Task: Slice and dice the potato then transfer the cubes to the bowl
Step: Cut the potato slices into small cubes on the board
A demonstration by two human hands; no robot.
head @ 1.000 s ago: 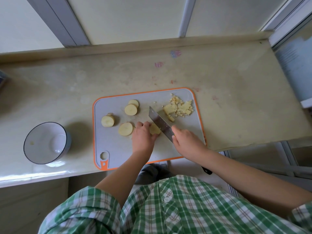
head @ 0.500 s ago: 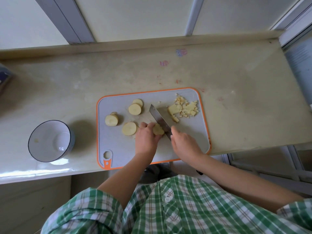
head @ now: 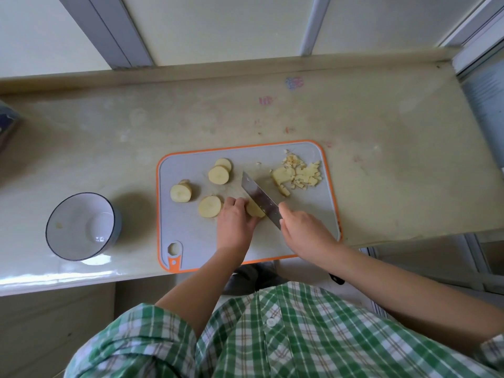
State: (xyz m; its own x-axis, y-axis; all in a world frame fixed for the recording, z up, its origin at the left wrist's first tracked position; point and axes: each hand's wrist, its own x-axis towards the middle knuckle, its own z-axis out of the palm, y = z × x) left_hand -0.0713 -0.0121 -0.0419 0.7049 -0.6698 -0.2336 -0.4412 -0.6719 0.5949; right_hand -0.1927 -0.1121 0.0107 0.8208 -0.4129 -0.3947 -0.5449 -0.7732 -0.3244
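Note:
A grey cutting board with an orange rim [head: 191, 241] lies on the counter. My left hand [head: 236, 222] holds a potato slice [head: 255, 210] down with curled fingers. My right hand [head: 305, 230] grips the knife [head: 260, 199], whose blade sits against the right side of that slice. Several round slices lie to the left: one [head: 209, 206] beside my left hand, one [head: 180, 192] further left, two overlapping ones [head: 219, 174] behind. A pile of diced potato [head: 298, 174] lies in the board's far right corner. The white bowl [head: 79, 227] stands left of the board.
The pale counter [head: 381, 159] ends at a near edge under the board and at a raised back ledge by the window frame. A dark object [head: 6, 126] shows at the far left edge. The knife's black handle end [head: 336, 279] sticks out below my right wrist.
The hands and knife hold nearly the same pose over the slice; the blade has shifted slightly against it. The camera view has drifted a little.

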